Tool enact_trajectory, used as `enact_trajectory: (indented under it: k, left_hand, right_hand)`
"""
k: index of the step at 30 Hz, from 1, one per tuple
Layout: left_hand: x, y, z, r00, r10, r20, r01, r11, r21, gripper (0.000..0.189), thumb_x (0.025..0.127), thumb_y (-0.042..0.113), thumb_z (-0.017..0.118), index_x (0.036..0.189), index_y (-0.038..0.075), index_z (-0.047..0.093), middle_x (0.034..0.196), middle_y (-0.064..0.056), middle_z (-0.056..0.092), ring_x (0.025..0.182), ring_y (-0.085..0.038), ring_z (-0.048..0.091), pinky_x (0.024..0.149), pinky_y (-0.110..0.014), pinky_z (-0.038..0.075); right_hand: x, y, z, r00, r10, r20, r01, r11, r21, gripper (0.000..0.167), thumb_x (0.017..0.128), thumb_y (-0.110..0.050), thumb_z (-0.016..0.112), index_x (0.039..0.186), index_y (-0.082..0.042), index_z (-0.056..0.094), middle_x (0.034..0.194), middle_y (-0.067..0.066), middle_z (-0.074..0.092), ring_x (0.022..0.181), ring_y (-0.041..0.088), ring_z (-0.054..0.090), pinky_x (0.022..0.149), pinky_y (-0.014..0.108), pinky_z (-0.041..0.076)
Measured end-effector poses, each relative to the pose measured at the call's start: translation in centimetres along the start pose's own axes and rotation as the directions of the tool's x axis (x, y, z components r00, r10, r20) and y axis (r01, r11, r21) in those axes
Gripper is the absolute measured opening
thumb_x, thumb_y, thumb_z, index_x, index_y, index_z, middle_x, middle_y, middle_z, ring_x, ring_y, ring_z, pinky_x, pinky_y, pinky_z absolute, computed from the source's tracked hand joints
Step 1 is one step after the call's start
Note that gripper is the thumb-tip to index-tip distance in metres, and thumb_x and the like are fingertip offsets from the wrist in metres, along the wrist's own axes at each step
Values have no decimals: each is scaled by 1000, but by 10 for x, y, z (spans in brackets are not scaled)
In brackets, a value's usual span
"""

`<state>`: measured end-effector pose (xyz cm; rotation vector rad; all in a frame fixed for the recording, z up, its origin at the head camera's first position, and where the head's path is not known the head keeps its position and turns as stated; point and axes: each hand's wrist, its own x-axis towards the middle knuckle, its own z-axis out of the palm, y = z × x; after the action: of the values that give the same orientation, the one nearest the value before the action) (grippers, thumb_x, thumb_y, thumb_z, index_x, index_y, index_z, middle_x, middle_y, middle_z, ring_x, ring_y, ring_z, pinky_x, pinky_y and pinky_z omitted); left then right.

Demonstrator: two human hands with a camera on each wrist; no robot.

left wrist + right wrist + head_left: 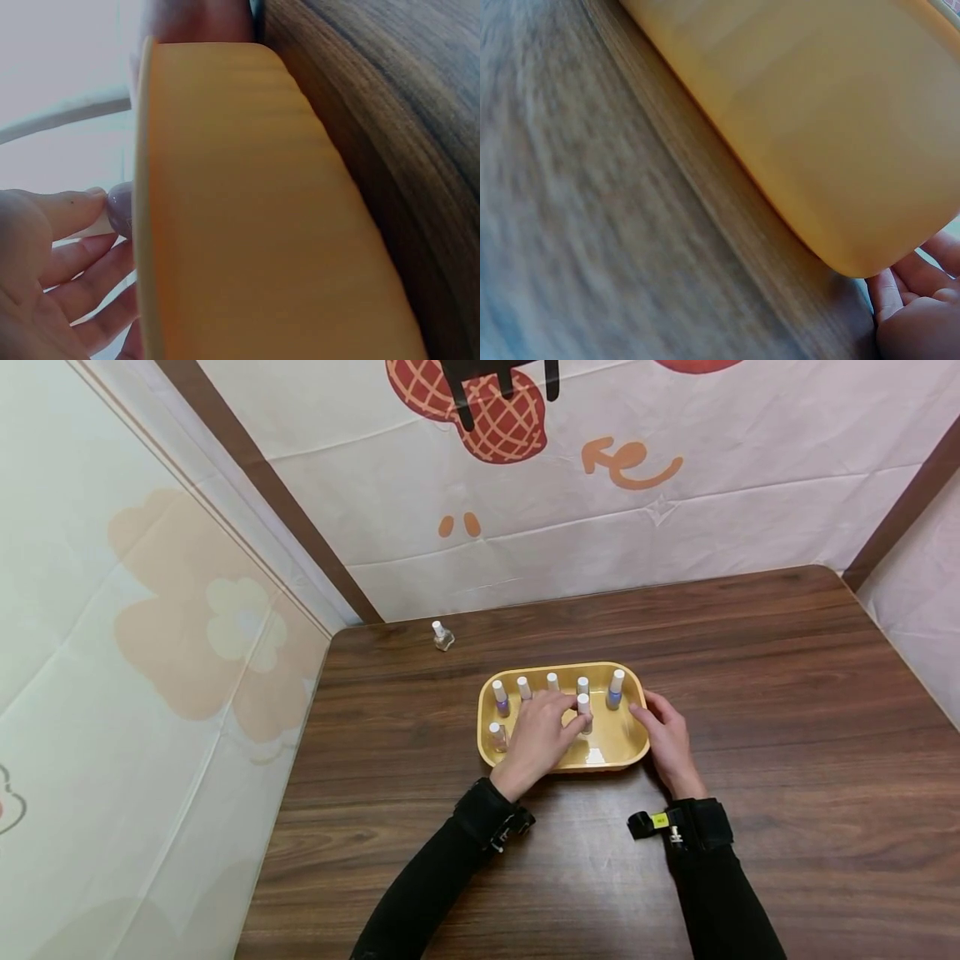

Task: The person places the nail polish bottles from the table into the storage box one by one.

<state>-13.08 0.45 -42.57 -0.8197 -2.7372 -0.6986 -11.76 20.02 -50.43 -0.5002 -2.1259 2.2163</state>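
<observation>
My left hand [537,731] reaches over the yellow tray [486,714] and pinches a white-capped nail polish bottle [583,704] between thumb and fingers. In the left wrist view, that bottle's rounded mauve body [120,208] shows partly behind the tray wall. At the tray's right end, my right hand [670,739] holds the rim, thumb on top and fingers along the outside. Other bottles stand in the tray: a purple one [502,700] back left, a pale one [497,737] front left, a blue one [615,691] back right. Several white caps [552,680] line the back, partly hidden by my left hand.
A clear nail polish bottle [443,638] with a white cap stands on the wooden table [787,718] near its back left edge, beyond the tray. A printed cloth [525,552] hangs behind the table, and another panel [172,693] borders the left side.
</observation>
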Motion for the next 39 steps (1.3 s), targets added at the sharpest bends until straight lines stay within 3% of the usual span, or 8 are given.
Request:
enact_trajectory:
  k: [14, 24, 39]
  left_hand:
    - [-2, -4, 14, 999, -13, 37, 12, 999, 31, 15, 90, 28, 65, 76, 21, 66, 74, 8, 64, 79, -12, 58, 73, -32, 45]
    - [-3, -5, 20, 996, -26, 80, 21, 998, 58, 17, 90, 30, 66, 77, 19, 66, 80, 6, 69, 86, -14, 61, 76, -33, 45]
    - [-5, -4, 26, 994, -22, 103, 13, 996, 83, 16, 89, 30, 68, 76, 21, 67, 75, 9, 67, 78, -11, 56, 71, -29, 42]
  right_hand:
    - [0, -2, 1, 1000, 8, 8, -8, 1000, -1, 48, 97, -24, 56, 139, -1, 48, 137, 16, 50, 105, 1, 51, 85, 8, 44]
    - [-1, -2, 1, 1000, 4, 5, -4, 1000, -1, 48, 98, -24, 56, 138, 0, 48, 136, 16, 51, 104, 1, 52, 85, 8, 45]
    - [-2, -3, 1, 1000, 15, 7, -15, 1000, 15, 47, 98, -22, 56, 139, -2, 48, 138, 16, 50, 104, -1, 51, 85, 8, 44]
